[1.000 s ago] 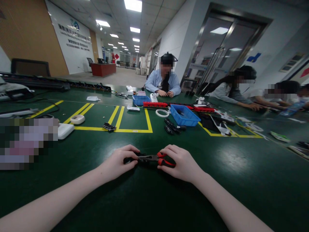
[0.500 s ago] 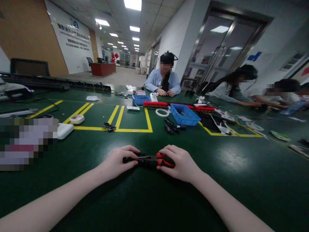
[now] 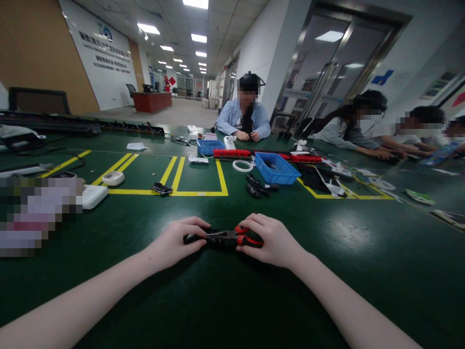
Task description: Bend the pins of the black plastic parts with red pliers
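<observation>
Red-handled pliers lie level just above the green table, their dark jaws pointing left. My right hand is closed around the red handles, which are slightly spread. My left hand pinches a small black part at the tips of the jaws. The black part is mostly hidden by the fingers, and its exact shape is too dark to tell.
Beyond my hands are black parts, a blue bin, a white ring and a dark clip-like piece on yellow tape. A white box stands left. Across the table sits a person.
The camera view has shifted slightly, so the background sits a little higher and further left. Both hands keep the same hold, with the pliers' handles turned slightly.
</observation>
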The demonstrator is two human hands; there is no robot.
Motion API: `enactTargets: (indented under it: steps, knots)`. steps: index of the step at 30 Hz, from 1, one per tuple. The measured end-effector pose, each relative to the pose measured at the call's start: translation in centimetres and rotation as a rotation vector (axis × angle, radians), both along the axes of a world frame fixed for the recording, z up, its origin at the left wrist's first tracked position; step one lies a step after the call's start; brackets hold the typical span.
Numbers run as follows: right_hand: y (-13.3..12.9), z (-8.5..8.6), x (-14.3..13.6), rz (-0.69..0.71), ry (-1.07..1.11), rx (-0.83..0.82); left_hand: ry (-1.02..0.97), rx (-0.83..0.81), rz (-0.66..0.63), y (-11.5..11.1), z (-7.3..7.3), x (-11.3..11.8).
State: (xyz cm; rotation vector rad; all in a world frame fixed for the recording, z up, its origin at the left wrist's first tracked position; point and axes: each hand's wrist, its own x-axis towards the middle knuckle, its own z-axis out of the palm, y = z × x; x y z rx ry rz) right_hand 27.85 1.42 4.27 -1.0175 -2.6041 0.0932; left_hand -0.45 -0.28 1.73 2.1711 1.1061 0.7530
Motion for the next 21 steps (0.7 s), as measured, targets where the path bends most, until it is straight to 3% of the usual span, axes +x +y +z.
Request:
enactTargets:
  steps: [21]
  knots:
    - [0.07, -0.12, -0.05, -0.005, -0.013, -0.038, 0.009, 0.027, -0.038, 0.02, -0.15, 0.21]
